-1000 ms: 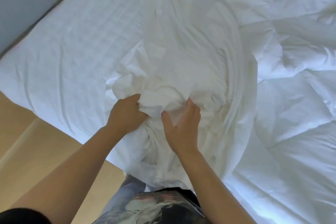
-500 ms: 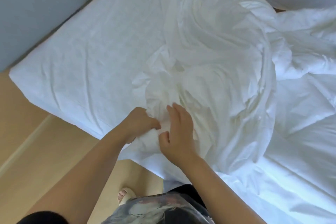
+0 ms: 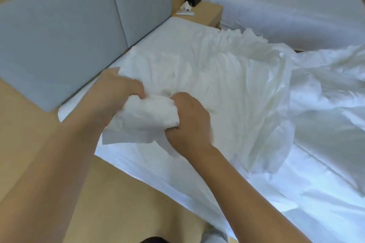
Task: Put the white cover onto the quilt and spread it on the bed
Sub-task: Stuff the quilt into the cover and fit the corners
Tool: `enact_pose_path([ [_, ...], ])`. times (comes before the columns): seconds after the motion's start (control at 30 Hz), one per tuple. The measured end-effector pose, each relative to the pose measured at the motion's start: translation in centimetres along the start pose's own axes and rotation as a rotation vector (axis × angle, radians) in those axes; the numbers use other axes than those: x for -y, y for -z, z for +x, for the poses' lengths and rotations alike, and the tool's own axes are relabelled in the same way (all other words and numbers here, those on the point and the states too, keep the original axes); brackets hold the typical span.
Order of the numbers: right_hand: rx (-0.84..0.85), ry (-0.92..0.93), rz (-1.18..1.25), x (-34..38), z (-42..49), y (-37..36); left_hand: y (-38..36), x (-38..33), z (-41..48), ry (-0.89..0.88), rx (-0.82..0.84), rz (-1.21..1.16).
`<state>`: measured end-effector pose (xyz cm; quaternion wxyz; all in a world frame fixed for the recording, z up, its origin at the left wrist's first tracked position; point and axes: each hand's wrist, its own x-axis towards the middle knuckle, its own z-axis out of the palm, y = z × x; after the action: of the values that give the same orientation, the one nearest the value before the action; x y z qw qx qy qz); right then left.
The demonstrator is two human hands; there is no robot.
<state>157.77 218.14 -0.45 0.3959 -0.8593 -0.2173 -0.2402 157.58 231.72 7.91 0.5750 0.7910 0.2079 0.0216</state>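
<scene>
The thin white cover point(image 3: 227, 85) lies crumpled across the bed point(image 3: 177, 31), its bunched end lifted off the mattress. My left hand point(image 3: 112, 94) grips that bunch from the left, fingers curled into the fabric. My right hand point(image 3: 189, 122) grips the same bunch from the right, close beside the left. The thicker white quilt point(image 3: 325, 116) lies rumpled on the right half of the bed, partly under the cover. How the cover's opening lies is hidden in the folds.
A grey padded headboard point(image 3: 69, 31) runs along the bed's left side. A wooden nightstand point(image 3: 205, 14) with small items stands behind it. A second white bed point(image 3: 286, 10) with a dark object on it lies beyond. Tan floor point(image 3: 98, 193) is below.
Both hands have closed on a bunch of the cover and raised it off the mattress. My view has lifted, so the headboard, nightstand and second bed now show.
</scene>
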Motion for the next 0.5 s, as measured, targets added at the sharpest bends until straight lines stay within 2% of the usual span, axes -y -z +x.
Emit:
enact_pose_path([
  [0.07,0.065,0.019,0.079,3.6,0.5,-3.0,4.4,0.8,0.7,0.004,-0.101,0.056],
  [0.13,0.228,-0.012,0.136,5.8,0.6,-6.4,8.0,2.9,1.5,0.089,-0.18,0.079],
  [0.2,0.39,-0.052,0.126,6.7,0.4,-9.5,10.1,5.4,2.3,0.172,-0.213,0.082],
  [0.23,0.418,-0.057,0.112,6.7,0.2,-10.8,10.8,6.4,2.8,0.198,-0.215,0.089],
  [0.37,0.378,-0.115,0.169,7.0,1.8,-14.4,12.8,8.5,6.0,0.213,-0.176,0.023],
  [0.5,0.269,-0.033,0.298,9.4,9.0,-16.8,16.8,5.8,10.7,0.053,-0.292,0.014],
])
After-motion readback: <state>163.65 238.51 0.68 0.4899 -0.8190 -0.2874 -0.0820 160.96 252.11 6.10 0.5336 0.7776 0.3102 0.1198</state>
